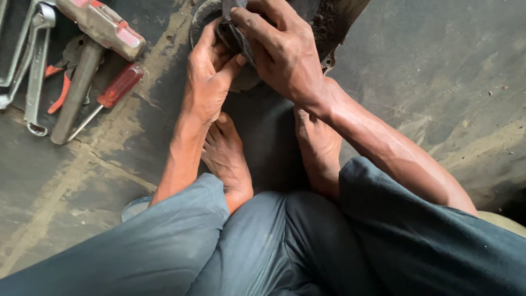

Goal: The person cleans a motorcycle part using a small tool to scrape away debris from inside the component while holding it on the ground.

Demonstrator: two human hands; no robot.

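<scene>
A dark, greasy round metal part (pixel 241 77) lies on the floor at the top centre, mostly hidden under both hands. My left hand (pixel 211 74) grips its left rim, thumb pressed on top. My right hand (pixel 279 49) is closed over a dark strip or rag (pixel 233 22) on top of the part. A rusty dark plate (pixel 334 22) runs behind the part to the upper right. My two bare feet rest on the floor just below the part, between my arms.
At the top left lie a hammer with a red and grey head (pixel 101 24), a red-handled screwdriver (pixel 112 90), orange-handled pliers (pixel 59 90) and several spanners (pixel 33 66). Grey trousers fill the bottom. The floor is stained concrete (pixel 438 82).
</scene>
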